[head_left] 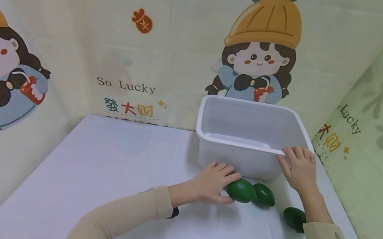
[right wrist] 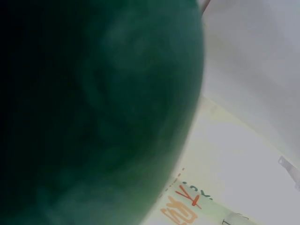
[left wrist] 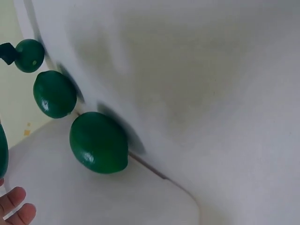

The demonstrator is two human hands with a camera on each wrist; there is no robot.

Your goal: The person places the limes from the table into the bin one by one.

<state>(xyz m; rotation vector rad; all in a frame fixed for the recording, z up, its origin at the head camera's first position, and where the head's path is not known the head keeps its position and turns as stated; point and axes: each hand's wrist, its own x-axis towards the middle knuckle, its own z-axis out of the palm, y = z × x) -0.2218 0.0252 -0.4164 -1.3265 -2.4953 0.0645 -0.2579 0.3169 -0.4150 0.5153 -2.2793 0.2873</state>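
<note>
My left hand [head_left: 217, 183] grips a dark green lime [head_left: 242, 190] on the white table, thumb under it and fingers over its top. A second lime [head_left: 264, 194] lies touching it on the right. A third lime [head_left: 293, 217] sits beside my right forearm and fills the right wrist view as a green blur [right wrist: 93, 112]. My right hand [head_left: 298, 165] holds the near right corner of the white plastic bin [head_left: 240, 143], fingers on the rim and thumb against the outer wall. In the left wrist view, limes [left wrist: 98, 143] line up along the bin wall [left wrist: 197, 93], with my fingertips [left wrist: 16, 206] at the bottom left.
The bin stands at the back right of the white table [head_left: 111, 173] and nothing shows inside it. Cartoon-print curtains [head_left: 132, 43] close in the back and both sides. The table's right edge runs close to my right arm.
</note>
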